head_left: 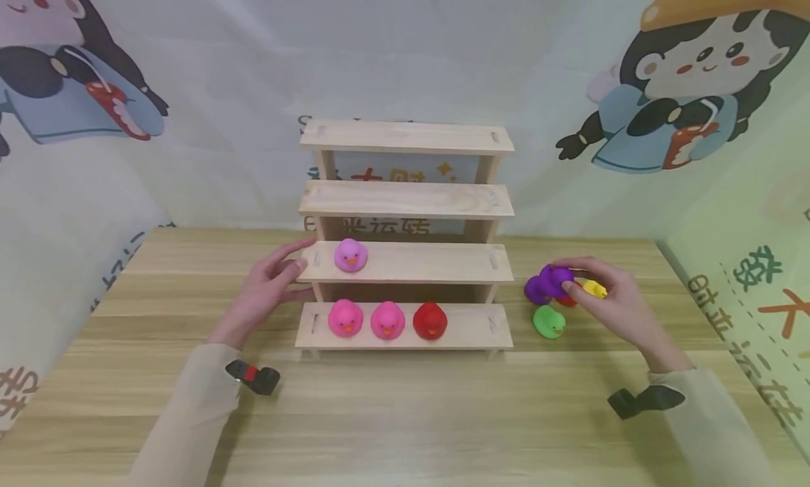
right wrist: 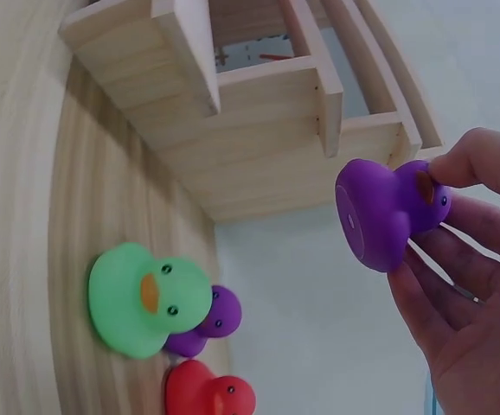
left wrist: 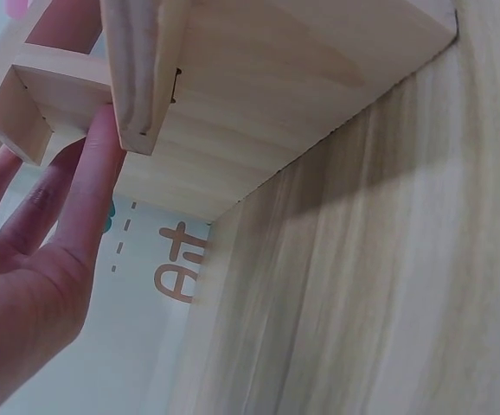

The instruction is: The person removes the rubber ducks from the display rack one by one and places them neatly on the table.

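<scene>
My right hand [head_left: 607, 297] pinches a purple rubber duck [right wrist: 375, 212] between thumb and fingers, lifted above the table to the right of the shelf. Below it sit a green duck [head_left: 549, 322], a second purple duck [right wrist: 222, 311], a red duck [right wrist: 207, 391] partly hidden, and a yellow duck [head_left: 595, 288] half covered by the hand. My left hand [head_left: 268, 283] touches the left end of the wooden tiered shelf [head_left: 405, 262], its fingers fairly straight at the board's edge. A light purple duck [head_left: 350, 255] stands on the second tier from the bottom.
On the lowest tier stand two pink ducks [head_left: 345, 318] and a red duck [head_left: 430, 321], left to right. The shelf stands towards the back of a wood-grain table [head_left: 405, 417]. Behind hangs a printed cloth backdrop [head_left: 405, 58], with cloth at both sides.
</scene>
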A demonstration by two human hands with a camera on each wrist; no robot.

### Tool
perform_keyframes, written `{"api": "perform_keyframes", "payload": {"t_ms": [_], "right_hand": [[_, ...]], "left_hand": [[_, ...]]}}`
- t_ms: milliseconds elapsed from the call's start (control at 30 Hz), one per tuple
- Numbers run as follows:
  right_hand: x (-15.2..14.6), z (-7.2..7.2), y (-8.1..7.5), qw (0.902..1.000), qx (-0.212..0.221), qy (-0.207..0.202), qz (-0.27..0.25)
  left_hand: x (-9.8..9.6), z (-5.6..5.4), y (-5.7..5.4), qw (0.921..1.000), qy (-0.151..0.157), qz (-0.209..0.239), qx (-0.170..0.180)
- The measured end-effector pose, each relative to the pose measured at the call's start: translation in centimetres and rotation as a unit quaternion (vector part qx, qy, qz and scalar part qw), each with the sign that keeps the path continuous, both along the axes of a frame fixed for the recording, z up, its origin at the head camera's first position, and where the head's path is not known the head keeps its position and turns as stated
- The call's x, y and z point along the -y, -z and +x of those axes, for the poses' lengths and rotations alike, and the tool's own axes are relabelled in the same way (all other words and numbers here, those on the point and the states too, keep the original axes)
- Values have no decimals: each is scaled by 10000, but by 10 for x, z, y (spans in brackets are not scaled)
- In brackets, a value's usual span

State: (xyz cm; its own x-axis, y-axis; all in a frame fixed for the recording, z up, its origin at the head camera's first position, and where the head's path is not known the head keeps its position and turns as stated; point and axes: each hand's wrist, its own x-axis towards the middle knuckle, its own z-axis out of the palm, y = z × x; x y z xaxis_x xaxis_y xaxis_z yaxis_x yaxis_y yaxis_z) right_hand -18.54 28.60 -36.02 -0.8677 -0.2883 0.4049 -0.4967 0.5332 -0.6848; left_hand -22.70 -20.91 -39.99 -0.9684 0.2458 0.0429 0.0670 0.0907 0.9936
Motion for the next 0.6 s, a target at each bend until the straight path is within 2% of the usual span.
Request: {"api": "perform_keyframes", "payload": {"t_ms": [267,600], "right_hand": [[-12,5,8,9994,21,42,331],[-23,10,24,9995,284,116,106]], "left_hand": [[0,-1,-1,9999,42,-125,43],[2,-1,-1,9999,53,-83,73]]}}
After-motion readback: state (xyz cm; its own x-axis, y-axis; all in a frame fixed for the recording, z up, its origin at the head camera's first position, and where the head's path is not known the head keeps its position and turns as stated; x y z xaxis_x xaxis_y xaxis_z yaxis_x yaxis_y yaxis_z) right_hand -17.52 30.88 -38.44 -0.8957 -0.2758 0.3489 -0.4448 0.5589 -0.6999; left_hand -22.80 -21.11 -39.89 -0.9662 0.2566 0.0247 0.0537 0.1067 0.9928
